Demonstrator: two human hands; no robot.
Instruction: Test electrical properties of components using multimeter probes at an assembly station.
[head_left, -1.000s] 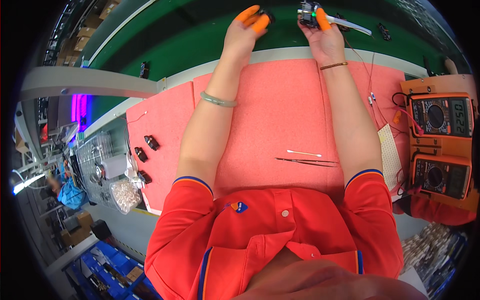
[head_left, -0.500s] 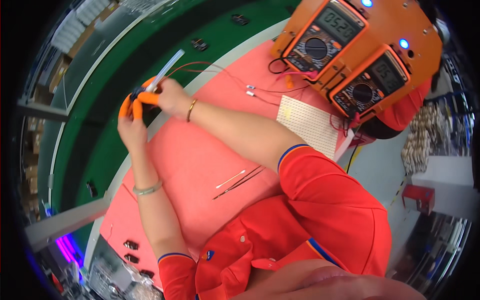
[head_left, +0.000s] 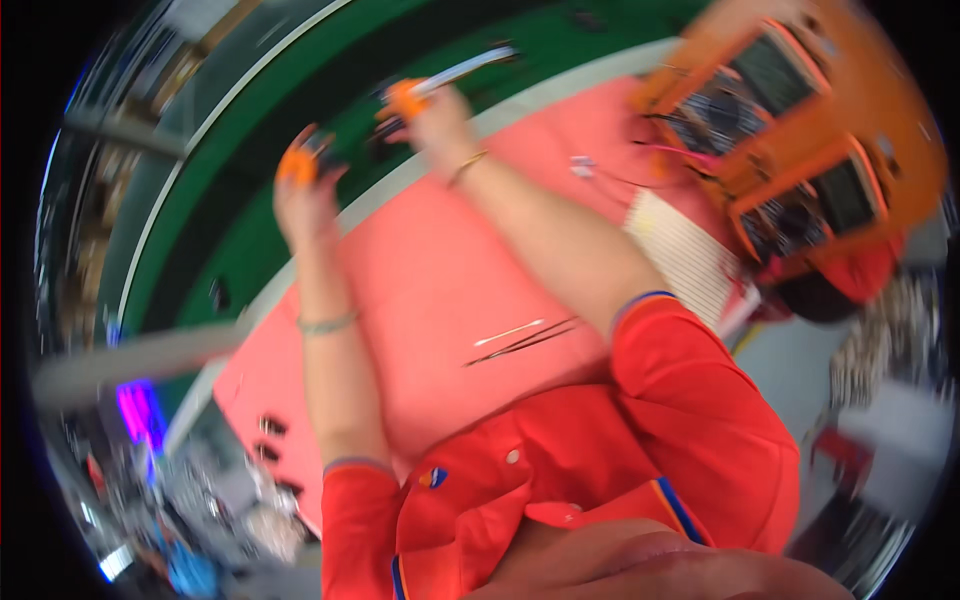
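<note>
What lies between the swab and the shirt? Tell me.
The tweezers lie between the swab and the shirt, on the pink mat, as the head view shows.

Electronics assembly shop, by the look: two multimeters (head_left: pixel 808 208) on orange panel (head_left: pixel 905 130), tweezers (head_left: pixel 520 343), pink bench mat (head_left: pixel 430 270).

Left grip (head_left: pixel 305 200) has a small dark part (head_left: pixel 327 158), kinda blurry. Pale strip (head_left: pixel 468 69) pokes out of the right grip (head_left: pixel 438 122), and tweezers (head_left: pixel 515 347) lie on the pink surface (head_left: pixel 420 290), well back from both grips.
</note>
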